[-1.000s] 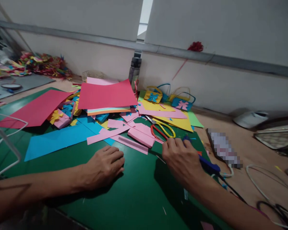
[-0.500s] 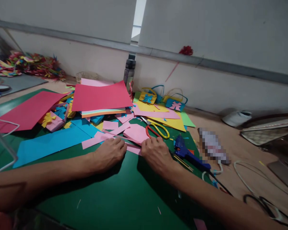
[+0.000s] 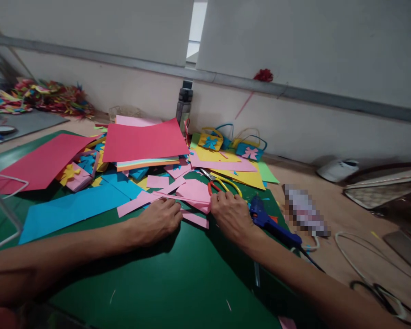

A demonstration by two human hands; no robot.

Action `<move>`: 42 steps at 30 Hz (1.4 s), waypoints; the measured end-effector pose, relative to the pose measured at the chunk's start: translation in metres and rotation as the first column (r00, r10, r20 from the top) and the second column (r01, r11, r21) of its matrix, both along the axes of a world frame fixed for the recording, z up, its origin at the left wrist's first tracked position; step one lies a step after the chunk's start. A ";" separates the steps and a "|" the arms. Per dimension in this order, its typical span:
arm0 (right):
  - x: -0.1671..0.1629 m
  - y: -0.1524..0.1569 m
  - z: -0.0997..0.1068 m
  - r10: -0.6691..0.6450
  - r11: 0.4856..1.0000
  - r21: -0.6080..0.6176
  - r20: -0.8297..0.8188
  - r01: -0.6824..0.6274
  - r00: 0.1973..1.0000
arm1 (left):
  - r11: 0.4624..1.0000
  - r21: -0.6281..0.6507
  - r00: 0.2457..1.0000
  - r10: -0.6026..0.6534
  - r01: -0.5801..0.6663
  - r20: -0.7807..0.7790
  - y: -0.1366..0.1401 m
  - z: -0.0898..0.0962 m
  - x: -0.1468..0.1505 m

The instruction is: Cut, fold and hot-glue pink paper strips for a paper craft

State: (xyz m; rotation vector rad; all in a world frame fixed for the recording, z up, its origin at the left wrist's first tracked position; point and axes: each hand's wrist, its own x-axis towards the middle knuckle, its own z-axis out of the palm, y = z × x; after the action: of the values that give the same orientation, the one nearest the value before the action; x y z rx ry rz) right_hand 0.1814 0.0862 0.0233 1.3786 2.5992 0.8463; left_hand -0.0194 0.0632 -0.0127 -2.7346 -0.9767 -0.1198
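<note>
My left hand (image 3: 160,218) is closed low over the green table, fingers curled at a narrow folded strip of pink paper (image 3: 192,199). The strip slants across to my right hand (image 3: 230,214), whose fingers are pinched at its other end; both fingertips are largely hidden. Just beyond lie loose pink paper pieces (image 3: 194,188), and another pink strip (image 3: 196,219) is flat between the hands. Scissors (image 3: 230,184) with red and yellow handles rest behind my right hand, partly covered by it. A blue glue gun (image 3: 274,225) lies to that hand's right.
Red sheets (image 3: 145,141) top a paper stack at the back, with blue paper (image 3: 75,205) to the left. Small paper bags (image 3: 210,139) and a bottle (image 3: 184,107) stand near the wall. A white wire frame (image 3: 7,214) juts in at left; cables (image 3: 356,256) lie at right.
My right hand has shifted right, away from my left hand, so more of the pink strip and the flat strip beneath shows. My left hand has barely moved.
</note>
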 end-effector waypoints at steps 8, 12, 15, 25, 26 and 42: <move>-0.003 -0.043 0.001 0.266 0.946 -0.125 -0.229 -0.300 0.936 | 0.995 0.081 0.992 -0.074 0.066 0.100 -0.013 0.012 0.001; -0.001 -0.047 0.002 0.120 0.923 -0.309 -0.337 -0.230 0.934 | 0.991 0.061 0.966 -0.131 0.120 0.225 -0.019 0.006 0.003; 0.007 -0.047 0.004 -0.051 0.917 -0.386 -0.360 -0.099 0.932 | 0.998 -0.068 0.975 0.008 0.007 0.224 -0.019 0.000 0.001; 0.039 -0.056 0.014 -0.479 0.634 -0.772 -0.438 -0.046 0.761 | 0.979 -0.102 0.981 0.184 -0.178 0.056 0.001 0.025 -0.031; 0.039 -0.057 0.013 -0.522 0.578 -0.813 -0.437 -0.074 0.733 | 0.975 -0.076 0.976 0.214 -0.209 0.052 0.000 0.029 -0.033; 0.038 -0.085 0.003 -0.493 0.560 -0.819 -0.454 -0.129 0.742 | 0.945 0.120 0.936 -0.320 0.304 0.147 -0.060 -0.004 0.013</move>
State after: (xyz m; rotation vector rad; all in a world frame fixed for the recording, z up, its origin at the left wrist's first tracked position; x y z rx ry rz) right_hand 0.2190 0.0017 0.0258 1.7112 2.4843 -1.0176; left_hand -0.0060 0.0031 -0.0165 -2.8023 -0.5454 -0.4424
